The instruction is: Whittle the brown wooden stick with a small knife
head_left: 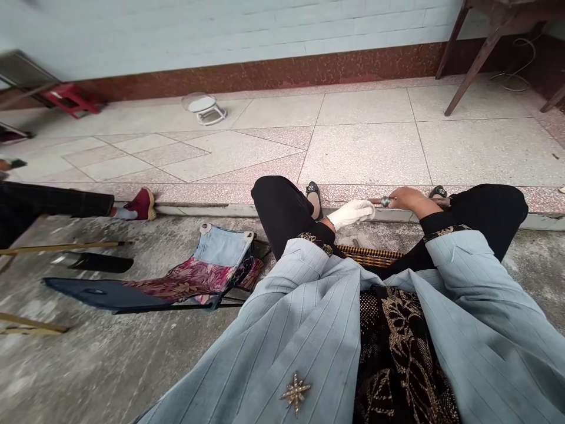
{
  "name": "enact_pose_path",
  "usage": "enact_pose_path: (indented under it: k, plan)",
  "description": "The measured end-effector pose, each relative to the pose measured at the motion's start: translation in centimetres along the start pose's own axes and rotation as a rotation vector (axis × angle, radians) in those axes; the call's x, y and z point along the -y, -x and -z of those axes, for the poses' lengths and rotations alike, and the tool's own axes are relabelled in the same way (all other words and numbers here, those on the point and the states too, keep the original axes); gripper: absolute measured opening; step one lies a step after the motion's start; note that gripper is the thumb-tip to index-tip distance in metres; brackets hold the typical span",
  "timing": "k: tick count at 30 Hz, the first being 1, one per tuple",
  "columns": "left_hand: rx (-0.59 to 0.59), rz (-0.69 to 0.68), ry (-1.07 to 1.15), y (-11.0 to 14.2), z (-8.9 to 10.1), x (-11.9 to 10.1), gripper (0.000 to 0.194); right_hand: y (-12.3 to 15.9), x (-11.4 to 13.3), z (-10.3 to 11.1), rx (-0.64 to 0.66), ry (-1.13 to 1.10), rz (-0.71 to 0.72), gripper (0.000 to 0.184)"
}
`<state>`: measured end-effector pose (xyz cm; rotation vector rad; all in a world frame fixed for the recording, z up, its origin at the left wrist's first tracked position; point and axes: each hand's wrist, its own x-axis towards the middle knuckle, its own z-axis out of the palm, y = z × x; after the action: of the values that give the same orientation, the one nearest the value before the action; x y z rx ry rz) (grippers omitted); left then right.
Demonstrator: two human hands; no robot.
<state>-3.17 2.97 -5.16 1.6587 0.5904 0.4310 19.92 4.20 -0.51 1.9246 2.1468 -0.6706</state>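
Observation:
My left hand [353, 214] wears a white knitted glove. Its fingers are closed, and what they hold, if anything, cannot be made out. Close on its right is my bare right hand [408, 200], wrapped round a long, slim tool whose brown handle shows past the wrist. A grey metal collar [386, 201] on the tool sits just left of the fingers. A thin brownish length runs on leftward behind the glove, its kind unclear. Both hands are between my knees, over the step edge. Below them a woven seat edge [371, 255] shows between my thighs.
A folding lounge chair [176, 280] with patterned cloth lies to my left. Beyond it are another person's leg and red shoe [141, 205]. A small white stool [205, 109] and red stool [74, 99] stand near the wall; a wooden table leg [474, 70] is at right.

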Motion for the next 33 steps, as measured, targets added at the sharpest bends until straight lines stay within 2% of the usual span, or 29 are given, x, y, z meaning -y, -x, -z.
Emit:
enact_pose_path:
  k: [3, 6, 8, 9, 11, 13, 15, 17, 19, 21, 24, 27, 30, 31, 32, 33]
  plan:
    - [-0.056, -0.006, -0.052, 0.0, 0.7, 0.6, 0.039, 0.5, 0.4, -0.6, 0.277, -0.046, 0.132, 0.02]
    - [-0.124, 0.023, -0.039, -0.1, 1.4, 1.3, 0.037, 1.3, 0.1, -0.3, 0.55, -0.305, 0.326, 0.024]
    - [-0.154, 0.035, -0.014, -0.1, 1.5, 1.5, 0.037, 1.9, -0.2, 0.3, 0.646, -0.507, 0.461, 0.031]
    - [-0.171, 0.038, -0.002, -0.2, 1.4, 1.5, 0.038, 2.1, -0.4, 0.6, 0.625, -0.615, 0.512, 0.033]
    - [-0.174, 0.051, 0.032, -0.1, 1.1, 1.3, 0.038, 2.2, -1.0, 1.1, 0.406, -0.873, 0.529, 0.033]
    - [-0.131, 0.077, 0.073, -0.1, 0.7, 1.1, 0.036, 1.7, -1.7, 1.2, 0.103, -1.158, 0.446, 0.033]
    - [-0.074, 0.102, 0.08, -0.1, 0.3, 0.9, 0.035, 0.8, -2.2, 0.9, -0.121, -1.296, 0.299, 0.033]
    - [-0.019, 0.116, 0.035, -0.1, -0.1, 0.7, 0.036, -0.1, -2.4, 0.7, -0.221, -1.155, 0.112, 0.03]
    - [0.03, 0.097, -0.023, 0.0, -0.3, 0.5, 0.038, -0.5, -2.1, 0.5, -0.257, -0.786, -0.055, 0.03]
    - [0.056, 0.054, -0.075, 0.0, -0.5, 0.2, 0.04, -0.5, -1.4, 0.6, -0.239, -0.393, -0.126, 0.033]
    - [0.035, 0.006, -0.149, -0.1, -0.3, -0.1, 0.039, -0.1, -0.3, 0.4, -0.111, -0.026, -0.097, 0.034]
    - [-0.079, 0.004, -0.154, -0.4, 0.1, 0.0, 0.035, 0.4, 0.0, 0.0, 0.16, 0.025, -0.003, 0.027]
    - [-0.183, 0.019, -0.126, -0.7, 0.5, 0.3, 0.03, 1.2, -0.4, 0.1, 0.537, -0.272, 0.268, 0.026]
    - [-0.207, 0.023, -0.096, -0.7, 0.5, 0.3, 0.029, 1.5, -0.6, 0.3, 0.606, -0.415, 0.378, 0.028]
    - [-0.225, 0.027, -0.049, -0.8, 0.5, 0.4, 0.029, 1.9, -0.8, 0.6, 0.615, -0.561, 0.467, 0.029]
    - [-0.231, 0.032, 0.007, -0.8, 0.5, 0.4, 0.03, 2.2, -1.0, 0.9, 0.564, -0.707, 0.529, 0.029]
